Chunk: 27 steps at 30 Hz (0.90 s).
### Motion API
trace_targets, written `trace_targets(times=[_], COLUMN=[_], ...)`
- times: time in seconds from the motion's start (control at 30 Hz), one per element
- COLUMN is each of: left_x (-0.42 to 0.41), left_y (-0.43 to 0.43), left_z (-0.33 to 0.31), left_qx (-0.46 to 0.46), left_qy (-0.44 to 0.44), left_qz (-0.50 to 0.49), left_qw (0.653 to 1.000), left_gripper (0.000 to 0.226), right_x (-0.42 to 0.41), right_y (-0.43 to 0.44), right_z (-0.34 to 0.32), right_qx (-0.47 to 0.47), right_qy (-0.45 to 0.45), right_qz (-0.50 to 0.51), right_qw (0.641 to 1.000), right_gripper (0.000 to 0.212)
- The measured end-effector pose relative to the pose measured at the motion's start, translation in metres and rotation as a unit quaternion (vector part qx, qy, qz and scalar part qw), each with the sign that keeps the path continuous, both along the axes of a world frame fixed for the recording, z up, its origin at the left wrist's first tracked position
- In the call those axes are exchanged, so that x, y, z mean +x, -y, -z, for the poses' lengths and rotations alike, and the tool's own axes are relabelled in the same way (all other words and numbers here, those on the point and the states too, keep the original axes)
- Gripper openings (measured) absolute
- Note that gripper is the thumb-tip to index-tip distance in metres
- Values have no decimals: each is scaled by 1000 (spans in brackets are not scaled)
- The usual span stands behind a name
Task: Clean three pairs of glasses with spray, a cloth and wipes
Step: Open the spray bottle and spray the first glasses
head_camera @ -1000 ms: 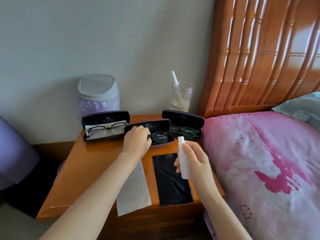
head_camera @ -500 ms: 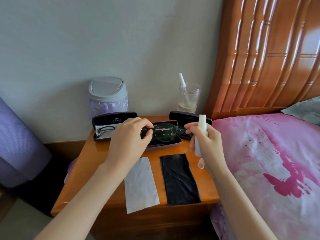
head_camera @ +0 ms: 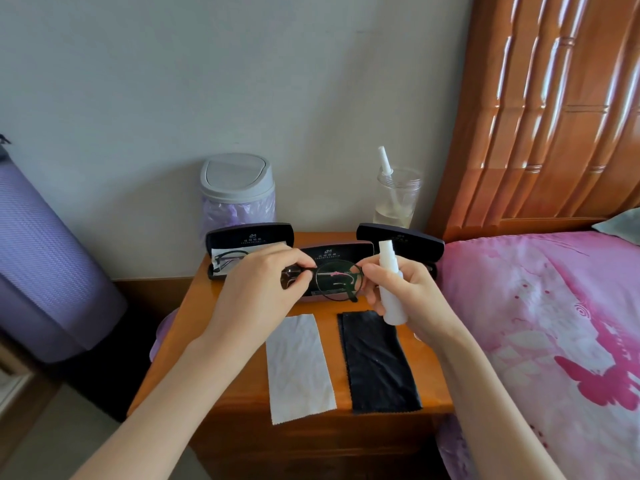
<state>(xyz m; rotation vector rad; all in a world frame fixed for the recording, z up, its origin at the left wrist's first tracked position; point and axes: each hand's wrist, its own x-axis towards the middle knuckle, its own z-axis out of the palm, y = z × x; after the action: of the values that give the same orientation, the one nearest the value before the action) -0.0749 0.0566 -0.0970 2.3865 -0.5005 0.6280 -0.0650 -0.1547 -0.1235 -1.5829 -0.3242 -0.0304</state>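
Behind the left hand (head_camera: 263, 292), a black open case (head_camera: 249, 240) lies on the wooden nightstand (head_camera: 194, 306) with a dark-framed pair (head_camera: 228, 259) inside it. A grey-lidded bin (head_camera: 237, 192) stands further back, against the wall.

The left hand pinches the round glasses (head_camera: 337, 280) between thumb and forefinger at the left end of the frame, about where the arm joins. The pair is held in the air between the two hands, in front of the middle case (head_camera: 336, 252). The frame looks thin and light and should bend easily, and the lenses will mark or scratch, so I judge the rim or the arm to be the right place to hold, never the lens.

Nearer to the person than the left hand lies a white wipe (head_camera: 299, 367), and just right of it, below the right hand (head_camera: 408, 296), a black cloth (head_camera: 377, 362). Both are flat, soft and limp.

The right hand has its fingers curled round a white spray bottle (head_camera: 389, 285), nozzle up, close beside the right lens. Its forefinger reaches toward the rim, but I cannot tell if it touches. The bottle seems light, stiff plastic, maybe slippery when wet.

Behind this hand stands a third case (head_camera: 401, 242), its contents hidden, and further back a clear cup (head_camera: 398, 199).

Each case lid carries a small pale logo and a line of characters, too small to read.
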Motion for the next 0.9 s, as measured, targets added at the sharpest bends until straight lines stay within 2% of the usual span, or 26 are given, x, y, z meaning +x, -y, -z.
trace_targets(times=[0.17, 0.33, 0.4, 0.47, 0.67, 0.9], left_x=[0, -4, -6, -9, -11, -8], left_y=[-2, -20, -28, -34, -36, -36], left_z=[-2, -1, 2, 8, 16, 15], left_qx=[-5, -60, -80, -102, -242, -302], left_qy=[-14, -67, -94, -114, -130, -125], left_qz=[29, 48, 41, 44, 108, 132], left_qw=[999, 995, 991, 987, 956, 936], left_gripper=[21, 66, 77, 76, 57, 49], right_x=[-4, -5, -6, -7, -6, -5], right_y=[-1, -3, -4, -7, -16, -19], right_z=[0, -1, -2, -3, -2, -1], right_qx=[-7, 61, 75, 85, 102, 122], right_qy=[19, 13, 13, 15, -9, -28], right_qz=[-6, 4, 6, 8, 1, -19], right_qw=[1000, 998, 997, 996, 995, 992], right_gripper=[23, 22, 20, 20, 21, 32])
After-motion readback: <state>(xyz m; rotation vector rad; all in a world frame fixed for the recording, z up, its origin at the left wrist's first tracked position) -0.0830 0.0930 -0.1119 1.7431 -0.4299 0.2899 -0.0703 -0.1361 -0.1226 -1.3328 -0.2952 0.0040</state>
